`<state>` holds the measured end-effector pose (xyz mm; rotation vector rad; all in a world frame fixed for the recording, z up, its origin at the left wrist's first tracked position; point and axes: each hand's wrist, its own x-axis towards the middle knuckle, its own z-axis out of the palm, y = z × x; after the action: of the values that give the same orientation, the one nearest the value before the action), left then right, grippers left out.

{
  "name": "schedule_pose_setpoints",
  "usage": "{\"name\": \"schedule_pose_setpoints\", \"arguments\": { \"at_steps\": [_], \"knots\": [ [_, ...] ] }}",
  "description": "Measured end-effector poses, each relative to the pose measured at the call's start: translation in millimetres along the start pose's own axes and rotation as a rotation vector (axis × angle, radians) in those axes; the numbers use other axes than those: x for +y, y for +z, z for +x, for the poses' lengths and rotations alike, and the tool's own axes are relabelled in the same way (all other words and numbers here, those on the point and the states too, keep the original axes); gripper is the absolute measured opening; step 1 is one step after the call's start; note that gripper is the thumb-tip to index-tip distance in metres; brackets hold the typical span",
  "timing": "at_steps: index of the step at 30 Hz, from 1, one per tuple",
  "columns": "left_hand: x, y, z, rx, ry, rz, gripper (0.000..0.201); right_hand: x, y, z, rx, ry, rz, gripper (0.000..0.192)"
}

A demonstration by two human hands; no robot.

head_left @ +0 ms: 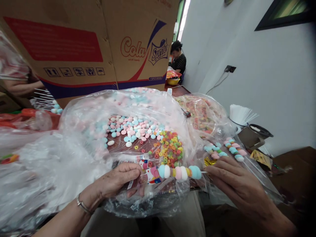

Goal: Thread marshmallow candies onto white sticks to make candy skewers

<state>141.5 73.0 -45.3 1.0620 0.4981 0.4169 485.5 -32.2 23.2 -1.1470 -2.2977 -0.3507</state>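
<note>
A thin white stick threaded with pastel marshmallow sweets (pixel 179 172) is held level between both hands: the left hand (pixel 116 181) pinches its decorated end, the right hand (pixel 234 184) pinches the bare tip, so nothing slides off. Just beyond, a clear plastic bag of loose pastel and ring-shaped sweets (pixel 145 138) lies open within reach, before a printed cardboard carton (pixel 81 46).

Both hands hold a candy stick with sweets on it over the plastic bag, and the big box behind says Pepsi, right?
Not quite. In the head view the cardboard box reads Cola and Sprite, not Pepsi. The rest holds: the left hand and right hand hold the candy stick over the plastic bag.
</note>
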Motion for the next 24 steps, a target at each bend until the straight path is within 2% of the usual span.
{"name": "schedule_pose_setpoints", "arguments": {
  "at_steps": [7,11,14,17,21,24],
  "knots": [
    [0.5,2.7,1.9,0.010,-0.002,-0.005,0.044,-0.4,1.5,-4.4,-0.005,0.023,0.034,0.019],
    [4.0,4.3,1.4,0.035,-0.007,0.079,0.048,-3.6,0.2,-2.0,0.006,0.001,0.016,0.018],
    [10.4,5.2,-1.2,0.077,-0.056,0.272,0.050,-7.3,-1.1,0.5,-0.039,-0.010,0.007,0.018],
    [20.7,7.8,-3.7,0.125,-0.070,0.581,0.047,-10.5,0.2,3.0,-0.067,0.000,-0.008,0.021],
    [33.0,14.1,-4.9,0.009,-0.022,0.842,0.042,-12.3,7.4,7.7,-0.090,0.014,0.033,0.018],
    [37.3,18.9,-5.5,-0.050,-0.105,0.811,0.030,-12.0,13.8,10.6,-0.105,0.031,0.063,0.019]
  ]
}}
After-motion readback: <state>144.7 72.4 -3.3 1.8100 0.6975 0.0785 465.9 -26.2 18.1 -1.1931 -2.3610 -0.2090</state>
